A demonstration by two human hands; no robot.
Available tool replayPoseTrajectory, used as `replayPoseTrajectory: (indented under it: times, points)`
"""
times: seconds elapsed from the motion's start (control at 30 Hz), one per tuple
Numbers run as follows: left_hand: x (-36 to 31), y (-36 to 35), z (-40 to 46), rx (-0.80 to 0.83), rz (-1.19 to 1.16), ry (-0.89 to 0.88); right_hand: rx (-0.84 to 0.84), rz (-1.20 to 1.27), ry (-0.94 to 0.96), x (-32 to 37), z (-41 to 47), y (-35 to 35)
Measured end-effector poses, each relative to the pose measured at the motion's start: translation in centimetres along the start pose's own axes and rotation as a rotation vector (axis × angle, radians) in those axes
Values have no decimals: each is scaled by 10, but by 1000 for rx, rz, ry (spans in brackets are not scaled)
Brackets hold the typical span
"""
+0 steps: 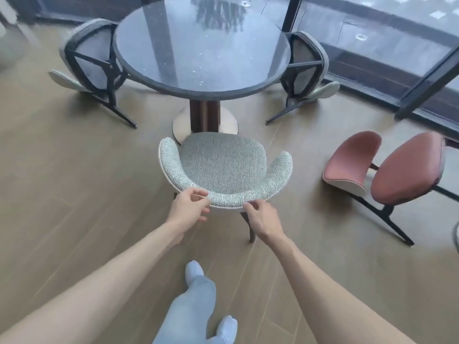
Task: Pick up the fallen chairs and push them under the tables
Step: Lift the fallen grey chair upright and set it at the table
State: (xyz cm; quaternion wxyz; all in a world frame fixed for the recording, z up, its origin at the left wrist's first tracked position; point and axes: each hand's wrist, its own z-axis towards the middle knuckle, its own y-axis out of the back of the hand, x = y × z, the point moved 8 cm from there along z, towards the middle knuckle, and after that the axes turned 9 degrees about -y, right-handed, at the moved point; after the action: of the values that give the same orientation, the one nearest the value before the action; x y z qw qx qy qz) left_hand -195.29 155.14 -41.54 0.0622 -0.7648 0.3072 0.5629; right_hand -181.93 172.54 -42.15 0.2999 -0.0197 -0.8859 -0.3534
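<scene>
A grey fabric chair stands upright in front of me, its seat facing the round dark table and close to the table's pedestal base. My left hand holds the left part of the curved backrest rim with curled fingers. My right hand grips the rim just to the right of it. Two more grey chairs lie tipped over, one left of the table and one right of it. A pink chair lies on its side at the right.
The floor is brown wood plank. Dark-framed glass walls run along the back and right. My leg in light jeans and my white shoes are behind the upright chair. Another chair's edge shows at the far right.
</scene>
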Motion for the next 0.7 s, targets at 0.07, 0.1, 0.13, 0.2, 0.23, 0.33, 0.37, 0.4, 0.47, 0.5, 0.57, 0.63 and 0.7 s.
replayPoseTrajectory:
  times: [0.07,0.1,0.13,0.2,0.23,0.33,0.37,0.4,0.47,0.5,0.57,0.63,0.7]
  points:
    - [3,1,-16,-10,-105,33,-7,55,-3,-7,-20,-5]
    - [9,2,-22,-24,-161,71,-6,85,-16,-11,-26,-7]
    - [15,2,-28,-41,-223,120,-2,125,-30,-16,-31,-10]
    - [29,-1,-36,-72,-359,217,29,235,-83,-24,-31,-18]
    - [33,-4,-36,-79,-422,260,34,328,-138,-28,-26,-20]
    - [42,-14,-24,-113,-570,371,58,597,-297,-36,-8,-33]
    - [42,-19,-16,-120,-600,396,72,671,-345,-37,-1,-38]
    - [42,-23,-8,-132,-623,423,82,721,-387,-38,7,-43]
    - [41,-32,14,-147,-668,462,108,781,-445,-32,23,-51]
    - [41,-35,20,-155,-684,476,116,802,-471,-31,25,-54]
    - [39,-41,41,-151,-690,533,105,850,-537,-24,40,-56]
    - [42,-44,60,-140,-670,591,89,898,-598,-18,54,-56]
    - [51,-42,72,-156,-621,672,40,953,-697,-20,68,-55]
